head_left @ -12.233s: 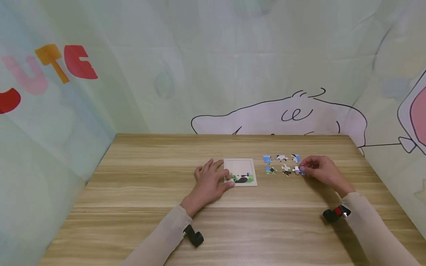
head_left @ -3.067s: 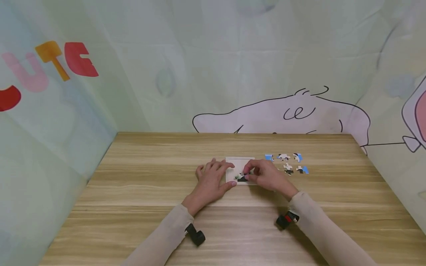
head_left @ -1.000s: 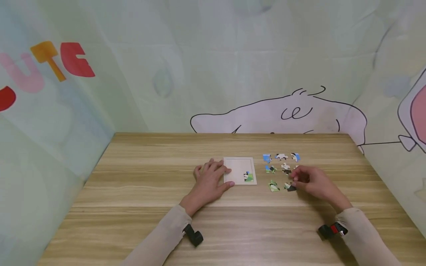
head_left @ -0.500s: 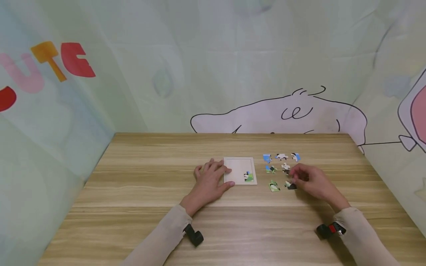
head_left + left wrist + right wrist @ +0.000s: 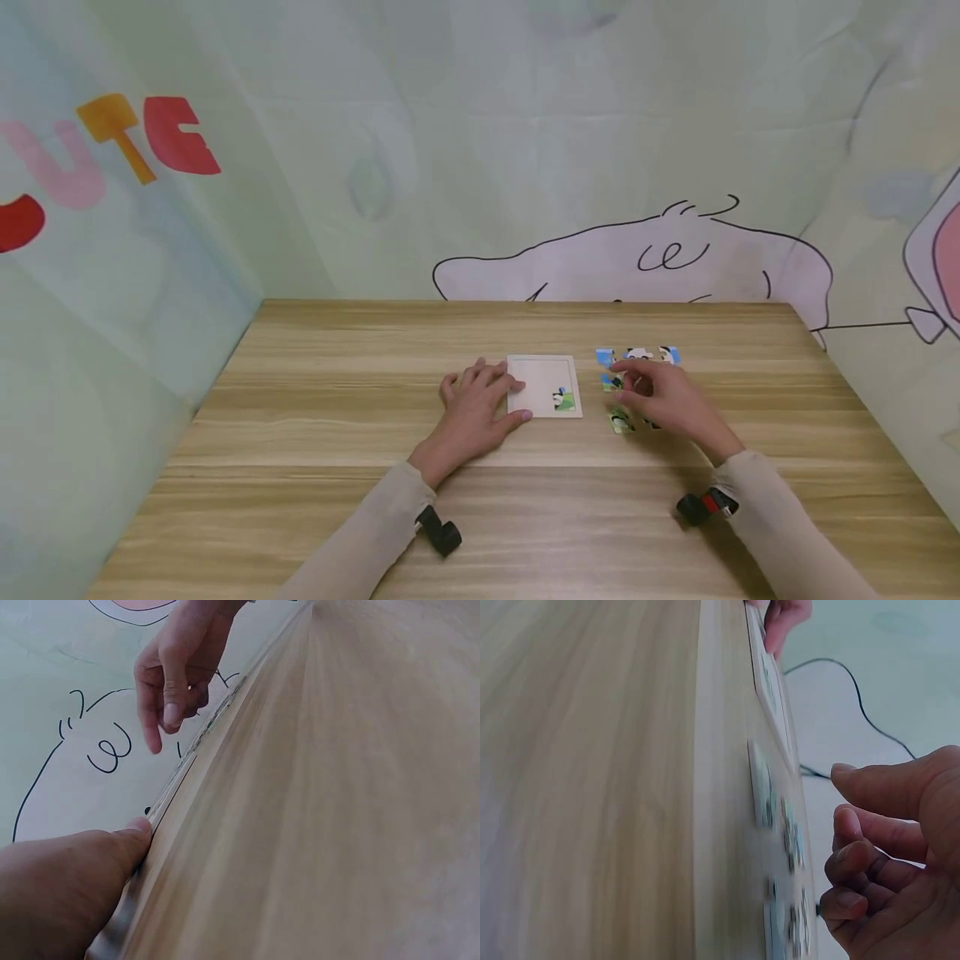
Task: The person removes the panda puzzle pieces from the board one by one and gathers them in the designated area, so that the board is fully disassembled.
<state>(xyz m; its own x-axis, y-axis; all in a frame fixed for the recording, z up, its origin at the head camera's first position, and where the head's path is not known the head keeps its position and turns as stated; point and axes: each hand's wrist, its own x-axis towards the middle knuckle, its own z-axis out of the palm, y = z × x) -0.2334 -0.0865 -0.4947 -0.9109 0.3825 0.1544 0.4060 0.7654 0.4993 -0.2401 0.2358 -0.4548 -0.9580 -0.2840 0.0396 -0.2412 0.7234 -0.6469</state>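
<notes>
A square puzzle tray [image 5: 536, 371] lies flat on the table with one panda-and-grass piece [image 5: 564, 402] in its lower right corner. My left hand [image 5: 467, 417] rests at the tray's left side, thumb and a finger touching its border. My right hand [image 5: 671, 402] hovers above the loose pieces, thumb and fingers apart with nothing between them in the right wrist view. Around it lie a blue corner piece [image 5: 604, 357], a panda-face piece [image 5: 638, 353], a blue-and-white piece [image 5: 671, 354], a blue-green piece [image 5: 608, 384] and a green piece [image 5: 620, 422]. The hand hides other pieces.
The wooden table [image 5: 480, 508] runs back to a printed cloth wall [image 5: 337, 167]. Small black cameras sit on the left wrist [image 5: 442, 533] and right wrist [image 5: 705, 505].
Earlier the tray's bottom row held more pieces; now a green and a black piece lie in front of the loose ones. Lately my right hand moved left and lifted; my left hand stayed.
</notes>
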